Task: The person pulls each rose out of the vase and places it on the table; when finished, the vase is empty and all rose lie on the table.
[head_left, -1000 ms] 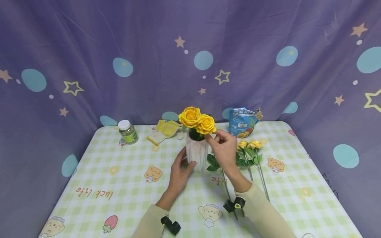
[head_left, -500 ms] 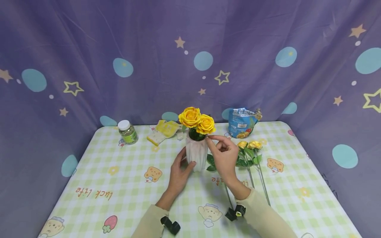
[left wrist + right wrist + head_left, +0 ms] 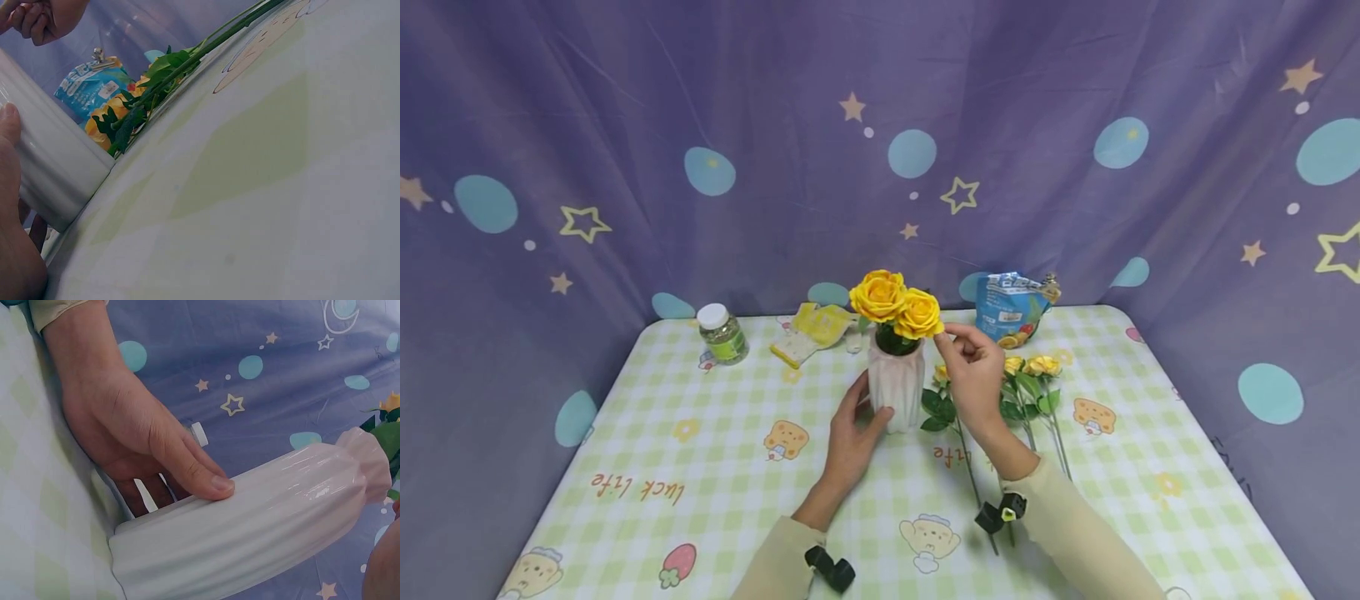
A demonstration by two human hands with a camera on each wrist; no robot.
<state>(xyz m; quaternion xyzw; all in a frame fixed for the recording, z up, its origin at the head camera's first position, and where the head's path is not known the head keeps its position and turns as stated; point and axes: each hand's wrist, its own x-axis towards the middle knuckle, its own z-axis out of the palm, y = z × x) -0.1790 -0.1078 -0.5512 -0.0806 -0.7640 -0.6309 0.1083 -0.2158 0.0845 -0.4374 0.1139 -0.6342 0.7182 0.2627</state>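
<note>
A white ribbed vase (image 3: pixel 897 392) with a pinkish rim stands upright near the middle of the table. Two large yellow roses, a left one (image 3: pixel 879 295) and a right one (image 3: pixel 918 314), rise from its mouth above green leaves. My left hand (image 3: pixel 850 437) grips the lower part of the vase, its thumb on the near side. In the right wrist view, that hand's thumb lies along the glossy vase (image 3: pixel 262 512). My right hand (image 3: pixel 976 379) is beside the right rose, thumb and forefinger pinching its outer petal edge. Its other fingers are curled.
Several yellow roses (image 3: pixel 1042 367) on long stems lie right of the vase, partly under my right forearm. Behind them stands a blue pouch (image 3: pixel 1009 310) with a clip. At the back left are a white-lidded jar (image 3: pixel 722 335) and a yellow-and-white packet (image 3: pixel 820 325).
My right hand dips from the petal to the vase rim, then rises back to the right rose's petal edge, slightly farther right. The left hand and vase stay in place.
</note>
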